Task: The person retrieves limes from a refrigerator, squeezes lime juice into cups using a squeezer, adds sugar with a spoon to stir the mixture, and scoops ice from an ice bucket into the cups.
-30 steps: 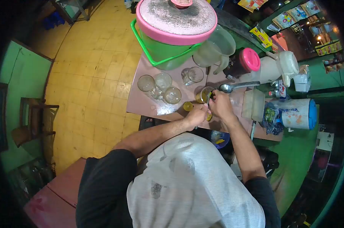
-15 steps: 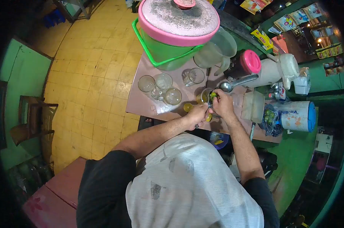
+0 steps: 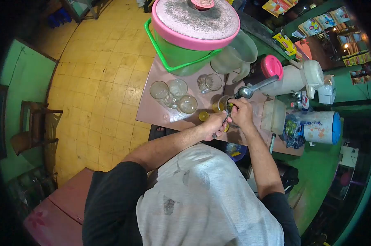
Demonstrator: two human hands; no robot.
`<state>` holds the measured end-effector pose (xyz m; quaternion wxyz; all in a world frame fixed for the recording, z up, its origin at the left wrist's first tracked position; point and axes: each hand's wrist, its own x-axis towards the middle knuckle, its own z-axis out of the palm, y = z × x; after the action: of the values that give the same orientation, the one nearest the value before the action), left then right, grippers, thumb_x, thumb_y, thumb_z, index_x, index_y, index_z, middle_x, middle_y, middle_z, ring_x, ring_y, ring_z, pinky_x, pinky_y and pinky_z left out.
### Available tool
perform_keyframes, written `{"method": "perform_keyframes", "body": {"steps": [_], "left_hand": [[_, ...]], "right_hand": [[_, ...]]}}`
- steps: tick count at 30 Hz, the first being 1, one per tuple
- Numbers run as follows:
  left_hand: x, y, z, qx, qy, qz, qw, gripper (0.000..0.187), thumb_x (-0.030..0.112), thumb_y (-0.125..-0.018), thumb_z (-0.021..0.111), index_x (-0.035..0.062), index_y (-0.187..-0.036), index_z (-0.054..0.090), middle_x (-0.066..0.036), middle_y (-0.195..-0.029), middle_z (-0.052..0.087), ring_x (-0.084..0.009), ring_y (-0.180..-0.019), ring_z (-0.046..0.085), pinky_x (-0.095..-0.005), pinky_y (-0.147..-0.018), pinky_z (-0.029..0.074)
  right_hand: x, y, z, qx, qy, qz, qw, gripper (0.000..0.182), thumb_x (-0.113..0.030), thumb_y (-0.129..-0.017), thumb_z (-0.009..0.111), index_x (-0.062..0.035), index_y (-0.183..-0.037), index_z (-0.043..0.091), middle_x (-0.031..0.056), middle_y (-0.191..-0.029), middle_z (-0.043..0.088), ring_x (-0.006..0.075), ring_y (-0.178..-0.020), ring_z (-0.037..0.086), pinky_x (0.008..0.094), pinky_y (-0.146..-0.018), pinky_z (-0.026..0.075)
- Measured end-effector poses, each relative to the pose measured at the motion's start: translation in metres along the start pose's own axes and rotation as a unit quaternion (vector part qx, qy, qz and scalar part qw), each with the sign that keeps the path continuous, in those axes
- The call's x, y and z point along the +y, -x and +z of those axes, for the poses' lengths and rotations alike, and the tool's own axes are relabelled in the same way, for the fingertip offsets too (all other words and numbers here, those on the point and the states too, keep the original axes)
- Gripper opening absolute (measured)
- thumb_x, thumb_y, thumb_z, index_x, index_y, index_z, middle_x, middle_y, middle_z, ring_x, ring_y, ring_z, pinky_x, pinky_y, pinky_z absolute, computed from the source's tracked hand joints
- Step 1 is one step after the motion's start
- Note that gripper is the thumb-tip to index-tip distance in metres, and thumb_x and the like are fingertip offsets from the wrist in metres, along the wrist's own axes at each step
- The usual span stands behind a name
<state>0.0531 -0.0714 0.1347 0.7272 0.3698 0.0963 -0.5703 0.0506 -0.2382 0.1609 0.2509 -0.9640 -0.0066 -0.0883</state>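
Note:
My left hand [image 3: 214,125] is closed round a knife, its dark handle [image 3: 214,135] poking out below the fist and its metal part mostly hidden between my hands. Close against it, my right hand [image 3: 241,111] pinches a small green lime [image 3: 230,105], largely covered by the fingers. Both hands meet over the table edge, beside a clear glass [image 3: 220,103] with something yellow in it. A round yellow piece [image 3: 203,116], perhaps cut citrus, lies left of my left hand. Another yellow piece [image 3: 226,128] shows just under the hands.
Several glass mugs [image 3: 188,104] stand on the pink table [image 3: 148,108]. Behind are a lidded green bucket [image 3: 181,59], a clear pitcher [image 3: 234,53] and a ladle [image 3: 257,86]. To the right are a plastic container [image 3: 273,115], a bag of green fruit [image 3: 293,127] and a white jug [image 3: 320,126].
My right fingers have closed further over the lime, so less of its green shows. Both hands stay together in nearly the same place; the view has shifted slightly.

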Motion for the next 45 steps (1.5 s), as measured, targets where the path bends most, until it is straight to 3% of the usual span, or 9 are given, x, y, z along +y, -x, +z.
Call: {"method": "perform_keyframes", "body": {"steps": [5, 7, 13, 19, 32, 36, 39, 43, 45], "left_hand": [[-0.005, -0.006, -0.004, -0.001, 0.008, 0.001, 1.000, 0.042, 0.041, -0.106, 0.029, 0.0100, -0.099, 0.057, 0.005, -0.069, 0.040, -0.0059, -0.054, 0.031, -0.0211, -0.042, 0.023], [-0.003, -0.003, -0.003, -0.002, 0.005, 0.000, 1.000, 0.042, 0.041, -0.106, 0.029, 0.0104, -0.100, 0.057, 0.005, -0.069, 0.040, -0.0057, -0.054, 0.031, -0.0212, -0.042, 0.023], [-0.005, -0.001, 0.000, 0.004, -0.011, 0.012, 1.000, 0.041, 0.040, -0.106, 0.030, 0.0107, -0.100, 0.057, 0.004, -0.068, 0.041, -0.0065, -0.053, 0.032, -0.0223, -0.041, 0.024], [-0.010, 0.002, 0.003, 0.015, -0.074, 0.054, 0.996, 0.041, 0.040, -0.106, 0.031, 0.0085, -0.099, 0.056, 0.003, -0.064, 0.040, -0.0080, -0.047, 0.031, -0.0246, -0.039, 0.025], [-0.014, -0.002, 0.003, 0.040, -0.139, 0.083, 0.986, 0.042, 0.042, -0.106, 0.031, 0.0072, -0.102, 0.056, 0.002, -0.064, 0.041, -0.0088, -0.047, 0.035, -0.0253, -0.040, 0.030], [-0.007, -0.006, -0.003, 0.011, -0.086, 0.079, 0.993, 0.042, 0.041, -0.106, 0.031, 0.0082, -0.103, 0.057, 0.003, -0.065, 0.042, -0.0081, -0.046, 0.032, -0.0250, -0.040, 0.028], [0.005, 0.001, -0.006, -0.007, -0.056, 0.003, 0.998, 0.042, 0.041, -0.105, 0.032, 0.0089, -0.103, 0.059, 0.004, -0.067, 0.042, -0.0072, -0.048, 0.032, -0.0242, -0.041, 0.026], [0.036, 0.010, -0.001, 0.001, -0.160, -0.010, 0.987, 0.044, 0.041, -0.105, 0.031, 0.0077, -0.102, 0.060, 0.005, -0.065, 0.039, -0.0059, -0.046, 0.028, -0.0238, -0.039, 0.025], [0.052, 0.013, -0.004, -0.024, -0.203, -0.026, 0.979, 0.047, 0.042, -0.106, 0.030, 0.0050, -0.103, 0.059, 0.005, -0.065, 0.038, -0.0056, -0.046, 0.028, -0.0235, -0.038, 0.026]], "right_hand": [[0.000, -0.002, -0.008, -0.038, 0.009, -0.009, 0.999, 0.023, 0.003, -0.074, 0.062, -0.0058, -0.092, 0.073, 0.0142, -0.085, 0.062, 0.0307, -0.082, 0.062, 0.0418, -0.072, 0.051], [0.002, -0.002, -0.013, -0.100, -0.049, -0.030, 0.993, 0.025, 0.004, -0.074, 0.065, -0.0062, -0.095, 0.073, 0.0145, -0.086, 0.061, 0.0305, -0.084, 0.062, 0.0404, -0.075, 0.051], [-0.013, -0.006, -0.023, -0.103, -0.044, 0.045, 0.993, 0.027, 0.002, -0.073, 0.067, -0.0044, -0.100, 0.070, 0.0152, -0.088, 0.062, 0.0328, -0.084, 0.063, 0.0403, -0.076, 0.052], [-0.014, -0.006, -0.017, -0.103, 0.091, -0.053, 0.989, 0.026, 0.002, -0.072, 0.065, -0.0004, -0.098, 0.067, 0.0215, -0.088, 0.062, 0.0389, -0.084, 0.062, 0.0461, -0.075, 0.052], [-0.008, -0.001, -0.004, -0.051, 0.074, -0.023, 0.996, 0.022, 0.000, -0.076, 0.061, -0.0019, -0.097, 0.067, 0.0213, -0.085, 0.061, 0.0398, -0.081, 0.062, 0.0476, -0.074, 0.051], [-0.003, -0.009, -0.015, -0.109, 0.049, -0.077, 0.990, 0.021, -0.004, -0.076, 0.064, -0.0034, -0.097, 0.067, 0.0203, -0.083, 0.061, 0.0396, -0.081, 0.061, 0.0475, -0.073, 0.050], [-0.018, -0.016, -0.035, -0.167, 0.061, -0.096, 0.979, 0.019, -0.006, -0.077, 0.065, -0.0040, -0.096, 0.067, 0.0201, -0.083, 0.061, 0.0399, -0.081, 0.061, 0.0477, -0.073, 0.050], [-0.004, -0.024, -0.028, -0.143, 0.055, -0.146, 0.977, 0.019, -0.007, -0.077, 0.065, -0.0049, -0.096, 0.067, 0.0203, -0.083, 0.062, 0.0403, -0.081, 0.061, 0.0485, -0.073, 0.049], [-0.006, -0.026, -0.031, -0.159, 0.071, -0.099, 0.980, 0.018, -0.007, -0.076, 0.065, -0.0038, -0.093, 0.067, 0.0204, -0.081, 0.062, 0.0400, -0.080, 0.061, 0.0489, -0.073, 0.049]]}}
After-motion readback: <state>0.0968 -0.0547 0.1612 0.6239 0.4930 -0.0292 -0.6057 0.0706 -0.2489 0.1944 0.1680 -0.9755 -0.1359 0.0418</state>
